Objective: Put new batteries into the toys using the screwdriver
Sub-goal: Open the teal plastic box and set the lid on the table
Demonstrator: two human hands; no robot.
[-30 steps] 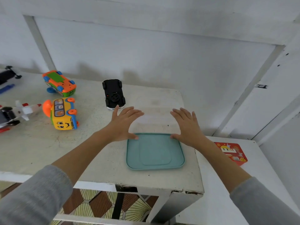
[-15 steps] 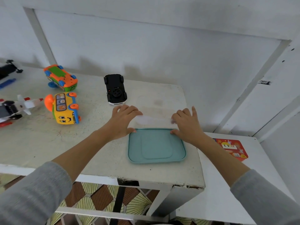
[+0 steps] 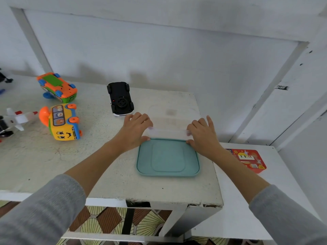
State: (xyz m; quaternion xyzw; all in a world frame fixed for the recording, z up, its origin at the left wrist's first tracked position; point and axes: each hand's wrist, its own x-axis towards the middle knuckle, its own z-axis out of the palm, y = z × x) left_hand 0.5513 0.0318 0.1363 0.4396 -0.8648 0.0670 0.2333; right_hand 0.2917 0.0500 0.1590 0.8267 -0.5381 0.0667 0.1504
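On the white worktop (image 3: 106,167), behind the teal lid (image 3: 168,157), sits a clear plastic container (image 3: 169,128). My left hand (image 3: 135,129) and right hand (image 3: 203,135) grip its ends, fingers curled; it looks light, stiff and slippery.

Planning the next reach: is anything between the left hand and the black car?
Nothing visible. The black car lies wheels-up just beyond the left hand, bare table between; that hand, though, holds a clear box with the right hand.

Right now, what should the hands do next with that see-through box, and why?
Probably lift the clear plastic box clear of its teal lid. Left hand and right hand grip its ends, and no batteries or screwdriver show on the white table.
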